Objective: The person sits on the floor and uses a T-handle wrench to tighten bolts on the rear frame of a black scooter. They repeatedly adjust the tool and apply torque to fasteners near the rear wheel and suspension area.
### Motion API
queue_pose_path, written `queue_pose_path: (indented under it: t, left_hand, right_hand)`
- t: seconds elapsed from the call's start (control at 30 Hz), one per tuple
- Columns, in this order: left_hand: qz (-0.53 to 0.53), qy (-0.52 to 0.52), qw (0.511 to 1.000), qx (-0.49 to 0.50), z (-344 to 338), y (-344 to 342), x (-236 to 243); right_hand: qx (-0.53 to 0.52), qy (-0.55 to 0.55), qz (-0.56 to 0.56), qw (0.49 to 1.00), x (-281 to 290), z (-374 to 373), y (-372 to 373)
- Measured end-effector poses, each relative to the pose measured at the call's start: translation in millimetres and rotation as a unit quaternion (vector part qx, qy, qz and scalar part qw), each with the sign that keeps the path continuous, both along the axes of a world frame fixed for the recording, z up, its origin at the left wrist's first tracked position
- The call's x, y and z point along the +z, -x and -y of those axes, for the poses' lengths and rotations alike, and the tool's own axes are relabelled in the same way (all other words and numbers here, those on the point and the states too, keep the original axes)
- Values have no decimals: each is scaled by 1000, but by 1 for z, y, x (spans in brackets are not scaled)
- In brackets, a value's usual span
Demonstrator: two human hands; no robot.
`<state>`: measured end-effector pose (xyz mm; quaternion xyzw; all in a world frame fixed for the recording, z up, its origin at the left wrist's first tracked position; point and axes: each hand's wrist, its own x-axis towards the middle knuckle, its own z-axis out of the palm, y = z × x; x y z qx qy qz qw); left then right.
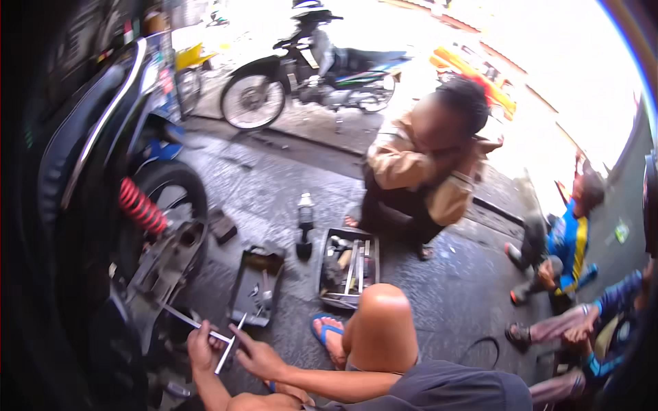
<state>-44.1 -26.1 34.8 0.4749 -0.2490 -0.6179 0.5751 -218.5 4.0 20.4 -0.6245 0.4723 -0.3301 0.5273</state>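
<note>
A T-handle wrench (188,318) reaches from a metal part of the motorcycle (159,267) at the left to my hands. My left hand (200,351) is closed around its shaft near the crossbar. Against the crossbar (224,355) lie the outstretched fingers of my right hand (259,357), which is not wrapped around it. The wrench's far end meets the dark lower part of the motorcycle, where the fastener cannot be made out. Just beyond my hands sits a black tray (237,301) with small metal parts in it.
A toolbox (321,296) full of tools stands beyond my knee, with a dark-bottomed bottle (305,222) beside it. A person (439,154) crouches behind the toolbox. Two more people (572,233) (603,335) sit at the right. Another motorcycle (322,75) is parked at the back.
</note>
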Motion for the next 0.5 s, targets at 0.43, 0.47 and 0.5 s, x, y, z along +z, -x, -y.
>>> queue_pose_path:
  t: [0.43,0.47,0.5]
  left_hand:
    - [22,0,999,39,16,-16,-19]
    - [26,-6,999,37,16,-17,-20]
    - [37,-6,999,29,17,-19,-22]
  right_hand:
    - [115,21,58,991,16,14,-5]
    - [137,40,49,989,19,12,-2]
    - [127,78,82,985,20,11,1]
